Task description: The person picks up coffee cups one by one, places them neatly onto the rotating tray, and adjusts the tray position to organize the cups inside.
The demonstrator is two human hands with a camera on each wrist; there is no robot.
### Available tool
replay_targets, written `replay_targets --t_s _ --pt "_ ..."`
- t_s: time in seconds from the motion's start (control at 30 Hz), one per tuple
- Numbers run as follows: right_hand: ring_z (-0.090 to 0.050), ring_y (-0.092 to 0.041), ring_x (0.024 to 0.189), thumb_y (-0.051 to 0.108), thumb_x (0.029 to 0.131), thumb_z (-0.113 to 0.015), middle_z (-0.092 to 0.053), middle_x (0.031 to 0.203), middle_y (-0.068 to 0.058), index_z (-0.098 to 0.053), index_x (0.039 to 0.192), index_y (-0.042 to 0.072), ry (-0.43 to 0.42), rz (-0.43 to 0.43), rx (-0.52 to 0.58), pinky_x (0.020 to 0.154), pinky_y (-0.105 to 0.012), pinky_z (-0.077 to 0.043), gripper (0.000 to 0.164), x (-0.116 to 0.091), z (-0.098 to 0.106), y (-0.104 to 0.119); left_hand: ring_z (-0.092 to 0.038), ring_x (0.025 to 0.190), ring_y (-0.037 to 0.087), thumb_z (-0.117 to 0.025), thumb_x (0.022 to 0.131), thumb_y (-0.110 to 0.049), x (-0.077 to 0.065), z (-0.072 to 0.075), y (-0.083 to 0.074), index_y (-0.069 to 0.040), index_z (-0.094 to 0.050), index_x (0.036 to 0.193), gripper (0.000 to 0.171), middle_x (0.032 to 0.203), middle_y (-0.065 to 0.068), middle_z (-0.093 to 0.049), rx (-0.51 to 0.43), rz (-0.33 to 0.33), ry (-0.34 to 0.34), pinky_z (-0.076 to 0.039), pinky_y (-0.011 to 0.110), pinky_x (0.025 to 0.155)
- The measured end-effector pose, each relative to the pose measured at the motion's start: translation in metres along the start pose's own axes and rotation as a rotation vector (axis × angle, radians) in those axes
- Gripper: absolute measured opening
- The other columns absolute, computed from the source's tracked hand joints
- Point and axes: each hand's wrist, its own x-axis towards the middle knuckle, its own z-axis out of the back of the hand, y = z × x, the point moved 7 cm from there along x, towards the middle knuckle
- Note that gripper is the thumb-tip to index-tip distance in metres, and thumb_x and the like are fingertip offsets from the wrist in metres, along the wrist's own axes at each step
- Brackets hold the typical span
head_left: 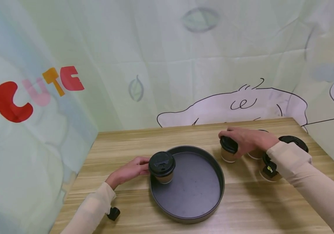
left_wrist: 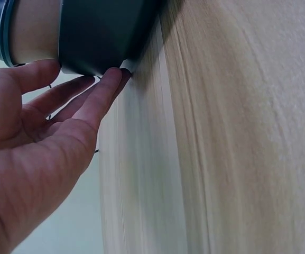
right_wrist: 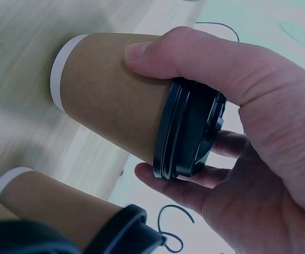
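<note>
A round dark grey tray (head_left: 188,185) lies on the table, and a brown paper coffee cup with a black lid (head_left: 164,180) stands upright inside its left edge. My left hand (head_left: 130,172) is at the tray's left side beside that cup. In the left wrist view its fingers (left_wrist: 91,103) are fairly straight and touch the tray's outer wall (left_wrist: 99,39). My right hand (head_left: 248,141) grips another lidded paper cup (right_wrist: 110,92) right of the tray, thumb on the brown side and fingers round the black lid. The cup's base is at or just above the table; I cannot tell which.
More lidded paper cups stand at the right, partly hidden by my right hand and forearm; one black lid (head_left: 293,141) shows behind the sleeve. The wooden table (head_left: 126,143) ends at a printed curtain (head_left: 167,65). A small black wrist camera (head_left: 113,213) sits by the left sleeve.
</note>
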Motion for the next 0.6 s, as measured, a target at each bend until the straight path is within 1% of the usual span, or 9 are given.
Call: replay_targets --t_s 0.1,0.23,0.3,0.4,0.53,0.6 --pt "-0.055 -0.021 0.097 0.027 0.063 -0.088 -0.051 0.108 -0.003 -0.048 0.127 0.023 0.0 -0.01 -0.009 0.082 -0.042 -0.049 0.076 -0.002 0.004 0.0 -0.052 0.123 0.024 -0.05 0.1 -0.031 0.0 0.0 0.0 -0.001 -0.045 0.141 0.051 0.139 0.015 -0.049 -0.002 -0.003 0.003 -0.043 0.036 0.101" --pt "-0.055 -0.021 0.098 0.03 0.063 -0.088 -0.051 0.109 -0.002 -0.048 0.128 0.022 -0.026 0.01 -0.036 0.084 -0.042 -0.049 0.077 -0.004 0.013 0.003 -0.052 0.122 0.024 -0.05 0.1 -0.031 0.0 0.0 0.0 -0.002 -0.046 0.14 0.05 0.138 0.015 -0.05 0.002 -0.006 0.0 -0.043 0.036 0.101" --pt "-0.055 -0.02 0.096 0.03 0.062 -0.088 -0.051 0.108 -0.003 -0.049 0.126 0.021 -0.044 0.033 -0.041 0.083 -0.042 -0.049 0.076 -0.005 0.018 0.007 -0.052 0.122 0.024 -0.05 0.1 -0.031 0.0 0.0 0.0 -0.002 -0.046 0.14 0.049 0.138 0.015 -0.05 0.006 -0.005 0.0 -0.043 0.036 0.101" --pt "-0.055 -0.019 0.095 0.026 0.061 -0.088 -0.05 0.11 -0.003 -0.048 0.126 0.024 -0.044 0.037 -0.045 0.081 -0.04 -0.05 0.077 -0.005 0.025 0.012 -0.052 0.122 0.023 -0.05 0.1 -0.031 0.0 0.0 0.001 -0.003 -0.046 0.14 0.049 0.139 0.014 -0.05 0.016 -0.003 -0.001 -0.044 0.035 0.1" --pt "-0.054 -0.018 0.095 0.02 0.06 -0.087 -0.049 0.113 -0.004 -0.047 0.129 0.026 -0.03 0.048 -0.044 0.079 -0.037 -0.05 0.08 -0.005 0.035 0.027 -0.053 0.122 0.023 -0.051 0.1 -0.031 0.0 0.0 0.001 -0.003 -0.046 0.14 0.05 0.139 0.014 -0.05 0.015 0.001 -0.006 -0.044 0.035 0.1" --pt "-0.053 -0.018 0.094 0.019 0.06 -0.085 -0.049 0.113 -0.003 -0.047 0.129 0.027 -0.03 0.074 -0.057 0.077 -0.035 -0.049 0.079 -0.004 0.039 0.039 -0.053 0.121 0.024 -0.051 0.1 -0.03 -0.001 0.0 0.001 -0.002 -0.046 0.14 0.05 0.138 0.015 -0.05 0.01 0.002 -0.01 -0.044 0.035 0.1"
